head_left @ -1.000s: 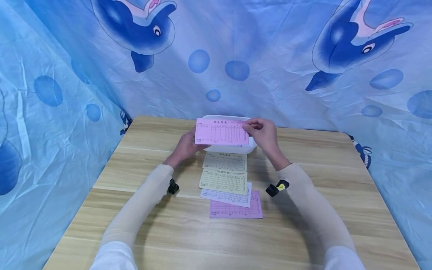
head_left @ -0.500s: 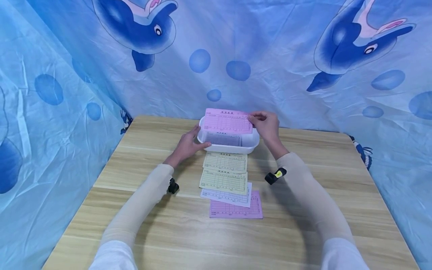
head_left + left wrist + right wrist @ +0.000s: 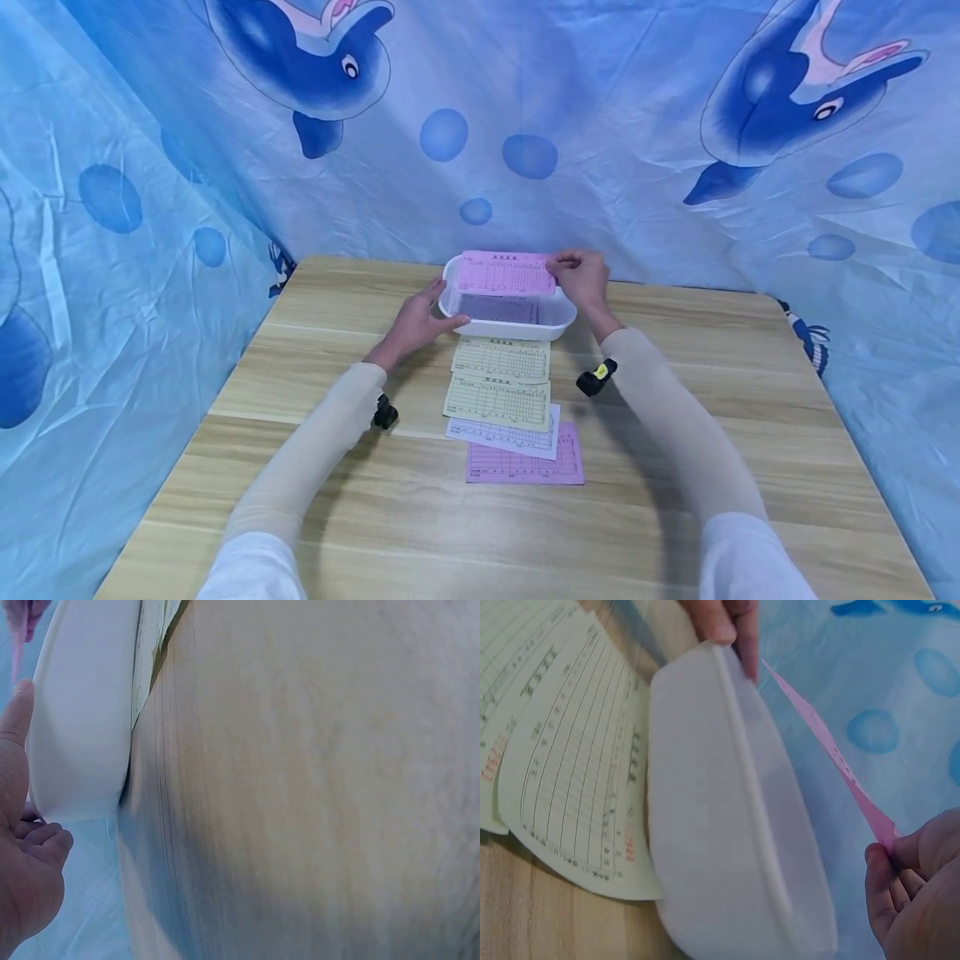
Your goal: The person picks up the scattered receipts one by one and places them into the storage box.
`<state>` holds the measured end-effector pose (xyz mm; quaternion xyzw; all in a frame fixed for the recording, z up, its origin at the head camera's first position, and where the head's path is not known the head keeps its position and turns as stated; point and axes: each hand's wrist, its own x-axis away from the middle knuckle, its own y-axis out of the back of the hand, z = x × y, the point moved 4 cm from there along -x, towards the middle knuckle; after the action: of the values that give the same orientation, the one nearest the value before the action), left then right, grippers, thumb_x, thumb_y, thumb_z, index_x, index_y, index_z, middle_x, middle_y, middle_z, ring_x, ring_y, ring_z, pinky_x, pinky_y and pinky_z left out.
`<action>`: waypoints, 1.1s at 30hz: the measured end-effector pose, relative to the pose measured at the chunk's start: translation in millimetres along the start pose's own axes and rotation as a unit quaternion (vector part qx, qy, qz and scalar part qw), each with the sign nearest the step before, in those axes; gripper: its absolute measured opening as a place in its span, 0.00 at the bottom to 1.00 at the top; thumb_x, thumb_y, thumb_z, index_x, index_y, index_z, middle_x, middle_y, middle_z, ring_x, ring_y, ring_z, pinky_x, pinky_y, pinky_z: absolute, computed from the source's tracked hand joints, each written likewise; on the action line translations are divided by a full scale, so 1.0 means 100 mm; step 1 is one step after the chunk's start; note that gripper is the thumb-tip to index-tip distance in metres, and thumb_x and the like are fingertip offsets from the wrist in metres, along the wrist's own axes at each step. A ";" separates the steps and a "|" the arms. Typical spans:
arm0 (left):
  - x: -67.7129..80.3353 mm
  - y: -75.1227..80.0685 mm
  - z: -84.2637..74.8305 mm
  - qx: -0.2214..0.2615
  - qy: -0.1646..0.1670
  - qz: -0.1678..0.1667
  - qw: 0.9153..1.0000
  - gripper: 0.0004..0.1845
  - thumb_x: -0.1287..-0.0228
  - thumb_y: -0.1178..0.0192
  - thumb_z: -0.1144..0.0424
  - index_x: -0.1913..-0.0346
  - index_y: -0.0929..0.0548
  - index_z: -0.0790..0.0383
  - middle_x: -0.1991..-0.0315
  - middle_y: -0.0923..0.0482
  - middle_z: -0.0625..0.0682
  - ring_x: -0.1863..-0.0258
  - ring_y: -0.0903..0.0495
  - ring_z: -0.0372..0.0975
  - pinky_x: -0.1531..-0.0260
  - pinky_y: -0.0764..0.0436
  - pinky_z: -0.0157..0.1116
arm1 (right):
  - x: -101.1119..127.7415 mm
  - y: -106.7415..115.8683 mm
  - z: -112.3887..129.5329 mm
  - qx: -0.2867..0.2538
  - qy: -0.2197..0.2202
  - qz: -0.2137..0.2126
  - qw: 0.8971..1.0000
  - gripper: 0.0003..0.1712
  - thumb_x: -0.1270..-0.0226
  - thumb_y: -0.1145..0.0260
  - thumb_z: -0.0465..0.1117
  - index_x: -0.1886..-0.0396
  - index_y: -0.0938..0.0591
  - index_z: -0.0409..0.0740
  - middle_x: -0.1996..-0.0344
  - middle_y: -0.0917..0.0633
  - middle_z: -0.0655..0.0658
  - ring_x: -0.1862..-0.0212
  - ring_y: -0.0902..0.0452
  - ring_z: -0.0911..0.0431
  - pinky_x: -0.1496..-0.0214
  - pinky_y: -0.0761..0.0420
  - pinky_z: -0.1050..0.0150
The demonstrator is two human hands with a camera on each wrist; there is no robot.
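My right hand (image 3: 583, 275) pinches a pink printed receipt slip (image 3: 504, 272) at its right end, between thumb and fingers. The right wrist view catches this slip (image 3: 840, 761) nearly edge-on, above the white plastic tub (image 3: 705, 802). At the tub's left end, my left hand (image 3: 417, 325) grips the rim, thumb along the front side and fingers round the end. A second slip, greyish-purple (image 3: 495, 308), lies inside the tub. In the left wrist view, the left hand (image 3: 26, 847) is partly cut off beside the tub's wall (image 3: 86, 712).
Several slips overlap in a column before the tub: two yellow-green ones (image 3: 498, 402), a white one (image 3: 513, 442) and a pink one (image 3: 525, 467) nearest me. They lie on a wooden table (image 3: 360, 517). A blue dolphin-print curtain (image 3: 487, 100) hangs behind the tub.
My right hand has carried the pink slip from in front of the tub back over it, then lowered it slightly. The slip inside the tub has come into view. My left hand stays at the tub.
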<state>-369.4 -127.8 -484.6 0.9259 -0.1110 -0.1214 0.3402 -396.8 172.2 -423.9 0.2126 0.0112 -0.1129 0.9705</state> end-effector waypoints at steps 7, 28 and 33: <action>0.00 -0.02 -0.01 0.004 -0.001 -0.001 1.000 0.57 0.43 0.26 0.41 0.22 0.43 0.70 0.20 0.49 0.65 0.20 0.48 0.53 0.22 0.43 0.48 | -0.11 -0.09 -0.13 0.019 0.002 -0.006 1.000 0.12 0.33 0.27 0.38 0.53 0.11 0.38 0.60 0.10 0.38 0.64 0.11 0.53 0.64 0.13 0.65; -0.01 -0.01 -0.02 -0.005 -0.007 -0.009 1.000 0.55 0.43 0.25 0.45 0.23 0.41 0.72 0.20 0.48 0.65 0.20 0.47 0.53 0.21 0.44 0.49 | -0.05 -0.36 -0.16 0.096 0.023 0.030 0.995 0.10 0.35 0.26 0.40 0.59 0.09 0.39 0.65 0.09 0.40 0.68 0.13 0.53 0.70 0.18 0.67; 0.00 -0.02 -0.02 -0.009 -0.008 -0.013 1.000 0.55 0.43 0.24 0.45 0.23 0.41 0.71 0.20 0.47 0.65 0.21 0.46 0.54 0.22 0.42 0.49 | -0.03 -0.41 -0.17 0.108 0.026 0.040 0.993 0.09 0.34 0.27 0.40 0.60 0.10 0.39 0.65 0.09 0.40 0.67 0.12 0.51 0.70 0.18 0.66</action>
<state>-368.4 -125.0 -484.3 0.9232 -0.1003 -0.1345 0.3456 -408.5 143.4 -456.4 0.3193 0.0153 -0.0689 0.9450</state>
